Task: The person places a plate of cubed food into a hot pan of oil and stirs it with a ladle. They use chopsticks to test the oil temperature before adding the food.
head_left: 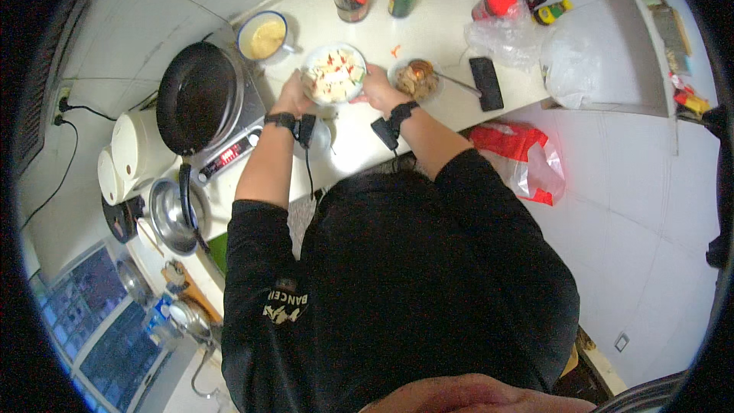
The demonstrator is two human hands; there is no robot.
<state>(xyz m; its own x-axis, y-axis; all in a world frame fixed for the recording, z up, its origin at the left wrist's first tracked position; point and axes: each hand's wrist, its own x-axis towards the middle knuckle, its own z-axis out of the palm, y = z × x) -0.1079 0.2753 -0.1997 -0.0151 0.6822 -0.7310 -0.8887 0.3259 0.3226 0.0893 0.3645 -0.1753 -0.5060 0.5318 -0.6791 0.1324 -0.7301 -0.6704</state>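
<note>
The plate (339, 100) is over the counter (443, 34); whether it touches cannot be told. The left hand (293, 95) and right hand (381, 90) are closed on opposite rims, presumably keeping the pieces (336, 74) level. The pan (195, 95) sits on the cooker (229, 159), its handle (186, 191) overhanging, probably for easy reach.

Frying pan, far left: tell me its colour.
The frying pan is black; see the head view.

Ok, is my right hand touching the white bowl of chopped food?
Touching. The head view shows the right hand against the right side of the white bowl, with no gap visible between them.
</note>
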